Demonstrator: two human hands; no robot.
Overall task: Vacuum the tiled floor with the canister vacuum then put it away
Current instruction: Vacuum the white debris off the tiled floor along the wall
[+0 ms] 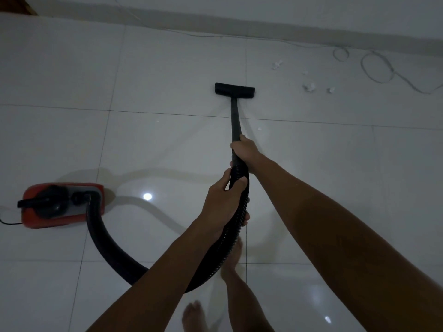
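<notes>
My right hand (244, 149) had its fingers (233, 146) wrapped round the black wand (235, 121), high on the tube, so I could steer. The left hand (224, 202) was just behind it, fingers clamped on the ribbed hose (239, 212), I judge to carry the hose's weight and keep it from dragging the wand off line. From the wand, the floor nozzle (235, 89) sat flat on the tiled floor (167, 75) straight ahead. White scraps (309, 87) lay to the nozzle's right, apart from it, likely the next patch to reach. A loose thin cable (376, 68) curled beyond them. The red canister (63, 204) stood well left of the wand, with the hose looping back to it.
</notes>
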